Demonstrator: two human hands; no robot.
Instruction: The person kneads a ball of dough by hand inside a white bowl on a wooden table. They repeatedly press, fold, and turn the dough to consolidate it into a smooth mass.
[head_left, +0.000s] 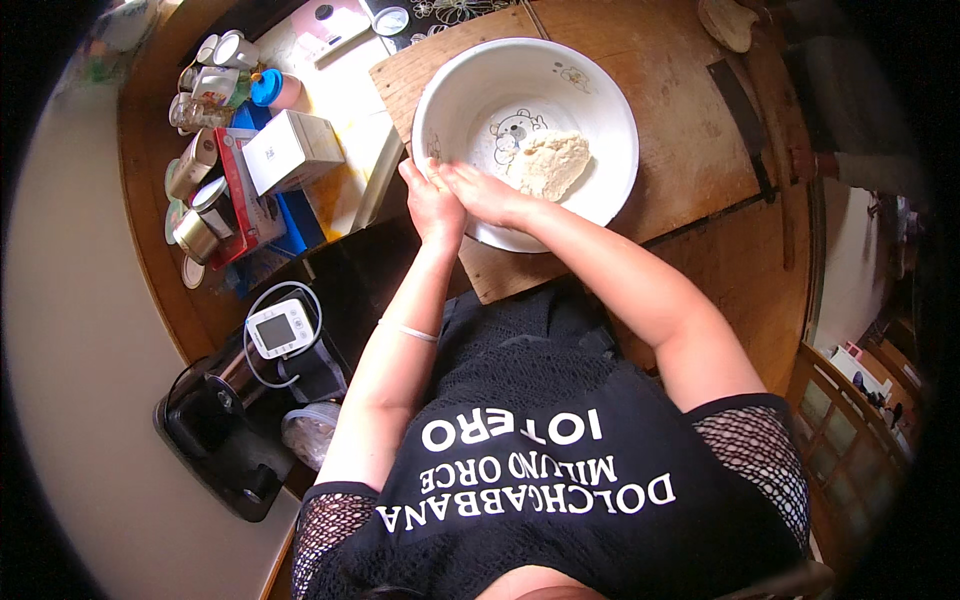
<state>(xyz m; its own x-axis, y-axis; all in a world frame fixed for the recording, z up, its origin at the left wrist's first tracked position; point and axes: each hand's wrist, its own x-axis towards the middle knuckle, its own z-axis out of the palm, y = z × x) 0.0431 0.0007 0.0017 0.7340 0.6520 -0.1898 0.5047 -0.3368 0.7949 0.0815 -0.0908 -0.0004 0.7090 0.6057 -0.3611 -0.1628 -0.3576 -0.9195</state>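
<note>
A large white enamel basin (611, 82) with a printed cartoon bear stands before me. A rough, pale lump of dough (555, 165) rests on its floor, towards the near right side. At the basin's near left rim my left hand (436, 210) is raised, its fingers pointing away from me. Laid across it is my right hand (484, 193), palm down and fingers stretched out against the left fingers. The hands touch each other, and neither touches the dough. Whether the left fingers also grasp the rim is hidden. A thin bracelet (409, 330) circles my left forearm.
Beneath the basin lies a wooden board (487, 274) on a wooden table (682, 150). Jars, tins and a white box (292, 150) crowd the left side. Nearer me are a blood pressure monitor (280, 330) and a black appliance (225, 442). A dark flat strip (735, 116) lies right.
</note>
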